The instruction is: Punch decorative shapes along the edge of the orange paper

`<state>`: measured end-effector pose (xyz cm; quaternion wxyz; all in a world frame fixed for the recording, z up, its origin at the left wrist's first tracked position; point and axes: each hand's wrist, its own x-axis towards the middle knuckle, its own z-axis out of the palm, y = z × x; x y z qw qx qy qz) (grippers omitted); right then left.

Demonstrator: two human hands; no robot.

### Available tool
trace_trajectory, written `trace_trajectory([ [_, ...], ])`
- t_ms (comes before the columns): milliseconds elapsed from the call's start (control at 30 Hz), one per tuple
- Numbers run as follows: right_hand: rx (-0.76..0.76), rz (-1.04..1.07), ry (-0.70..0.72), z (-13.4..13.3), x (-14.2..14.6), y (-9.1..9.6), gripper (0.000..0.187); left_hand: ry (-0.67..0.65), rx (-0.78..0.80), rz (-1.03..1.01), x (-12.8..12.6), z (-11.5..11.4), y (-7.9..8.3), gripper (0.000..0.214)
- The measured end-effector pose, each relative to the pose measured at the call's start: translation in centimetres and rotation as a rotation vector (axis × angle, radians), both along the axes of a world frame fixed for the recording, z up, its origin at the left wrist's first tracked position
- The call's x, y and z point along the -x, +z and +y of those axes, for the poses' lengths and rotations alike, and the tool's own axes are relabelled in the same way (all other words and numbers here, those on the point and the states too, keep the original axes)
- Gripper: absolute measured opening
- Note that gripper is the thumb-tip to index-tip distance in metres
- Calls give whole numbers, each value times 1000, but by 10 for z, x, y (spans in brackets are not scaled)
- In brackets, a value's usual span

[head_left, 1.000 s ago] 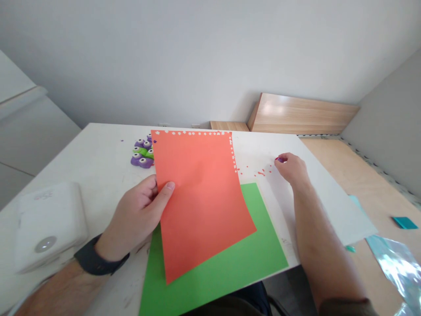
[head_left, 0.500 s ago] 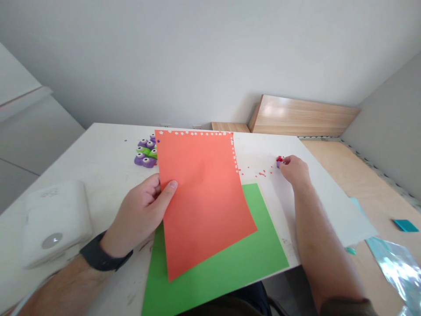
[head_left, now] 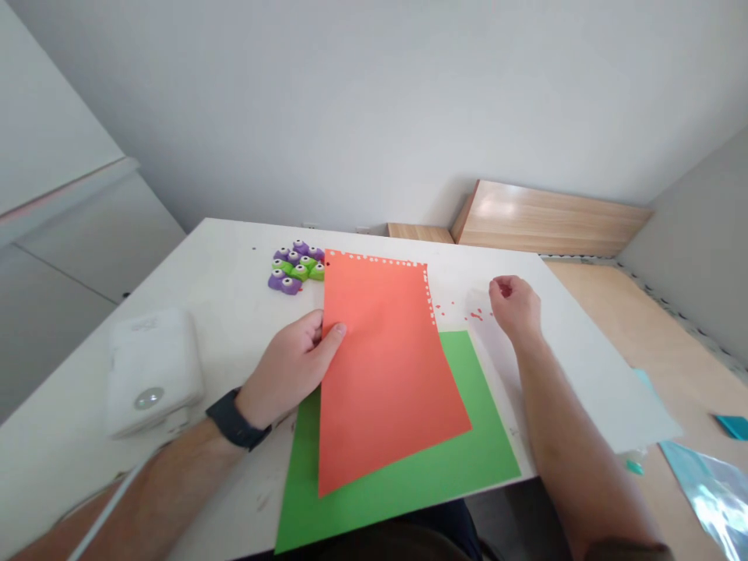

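My left hand (head_left: 292,366) pinches the left edge of an orange paper sheet (head_left: 386,366), thumb on top, holding it tilted over a green sheet (head_left: 444,460) that lies flat on the white table (head_left: 222,296). The orange sheet has small shapes punched along its top and right edges. My right hand (head_left: 514,305) is closed around a small red and purple punch, raised just above the table to the right of the orange sheet. Tiny orange paper bits (head_left: 476,315) lie scattered beside that hand.
A cluster of purple and green small punches (head_left: 295,266) sits at the back of the table, left of the orange sheet. A white box-shaped device (head_left: 153,372) stands at the left. Wooden boards (head_left: 543,210) lean at the back; plastic film (head_left: 710,483) lies on the floor at right.
My right hand has closed over the small punch and lifted slightly. The view has shifted, so everything sits further right. The orange sheet stays in my left hand.
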<state>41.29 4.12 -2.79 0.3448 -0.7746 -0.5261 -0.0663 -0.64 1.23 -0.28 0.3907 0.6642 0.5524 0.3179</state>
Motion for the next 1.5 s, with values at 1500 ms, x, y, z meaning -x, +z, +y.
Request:
trace_trajectory([
  [1500, 72, 848, 596, -2, 97, 29, 45, -80, -22, 35, -2, 0, -2, 28],
])
